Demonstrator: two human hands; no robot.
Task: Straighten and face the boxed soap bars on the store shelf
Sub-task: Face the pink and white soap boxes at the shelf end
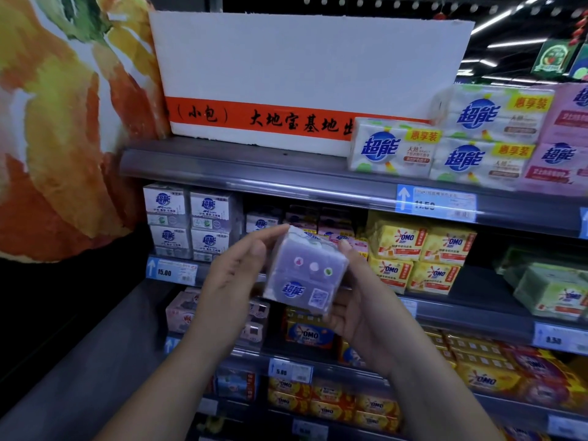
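Note:
A lavender soap pack (305, 275) with a blue logo and a QR code is held tilted in front of the second shelf. My left hand (235, 281) grips its left side, fingertips on its top corner. My right hand (353, 297) grips its right side and underside, thumb on the upper right edge. Matching white and lavender soap boxes (191, 221) stand stacked two high at the shelf's left end. More of them (264, 222) sit further back in a dark gap behind the held pack.
Yellow OMO soap packs (420, 256) fill the shelf to the right. White and pink soap packs (461, 144) and a white foam box (302, 74) sit on the top shelf. Price tags (171, 270) line the shelf edges. Lower shelves hold more soap.

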